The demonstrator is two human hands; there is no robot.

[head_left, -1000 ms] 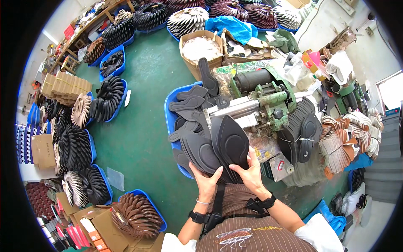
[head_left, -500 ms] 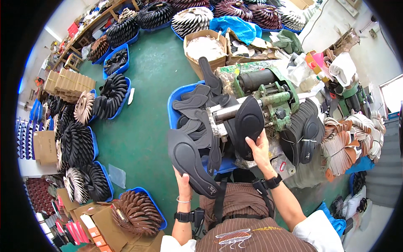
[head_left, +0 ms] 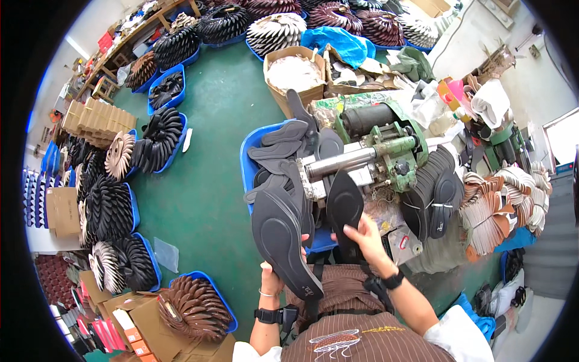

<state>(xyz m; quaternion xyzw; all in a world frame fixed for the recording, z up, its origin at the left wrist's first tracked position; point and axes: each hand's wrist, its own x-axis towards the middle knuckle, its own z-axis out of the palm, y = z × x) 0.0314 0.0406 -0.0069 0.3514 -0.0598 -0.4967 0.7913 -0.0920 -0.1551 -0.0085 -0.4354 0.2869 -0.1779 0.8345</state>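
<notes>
My left hand [head_left: 271, 280] is closed round the edge of a black insole [head_left: 278, 232], its heel end pointing toward me. My right hand [head_left: 367, 241] grips another black insole [head_left: 345, 202] between thumb and fingers, held nearly upright just to the right of the first. Both are padded, with a raised oval on the broad part. Right beyond them is a green machine [head_left: 395, 145] with a shiny metal roller [head_left: 341, 163]. A blue tub [head_left: 246, 163] holding loose black insoles [head_left: 278, 151] stands left of the machine, partly hidden by the insole in my left hand.
On the right lie a tied stack of black insoles [head_left: 425, 196] and bundles of brown-and-white pieces [head_left: 488, 208]. Beyond the machine stands a cardboard box [head_left: 277, 90] with white material. Blue tubs of fanned-out pieces [head_left: 111, 208] line the left of the green floor [head_left: 193, 199].
The insole in my right hand has come down toward me and left, baring more of the metal roller. The insole in my left hand has shifted slightly right and down.
</notes>
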